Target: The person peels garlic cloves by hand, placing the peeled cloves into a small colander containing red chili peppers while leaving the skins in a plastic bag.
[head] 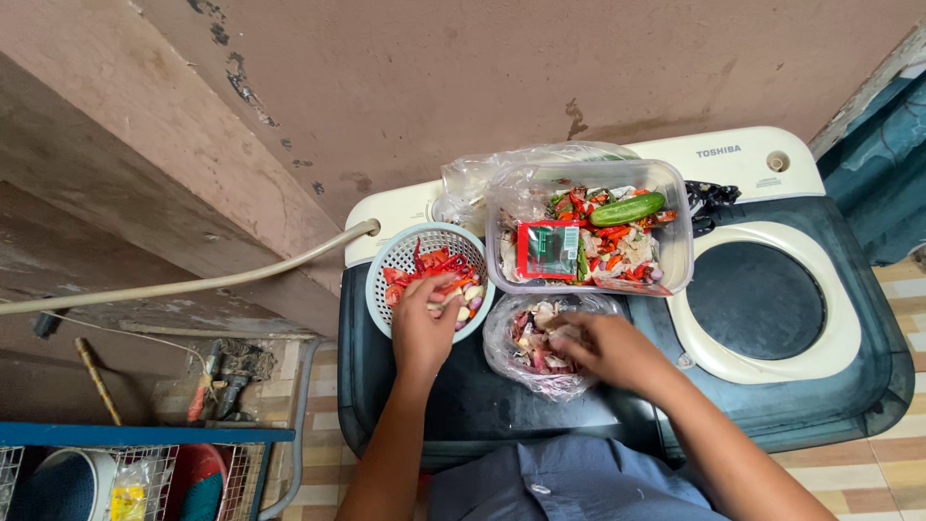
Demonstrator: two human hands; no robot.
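My left hand [422, 328] reaches into the small perforated basket [405, 253] on the washing machine lid [482, 405], fingers curled loosely over cut red chillies [434, 265] and peeled cloves; whether they pinch anything I cannot tell. My right hand [608, 347] rests in the clear plastic bag of peelings [526, 362], fingers bent, grip hidden. The basket looks partly filled. Behind, a clear tub [675, 260] holds mixed scraps and a cucumber [627, 208].
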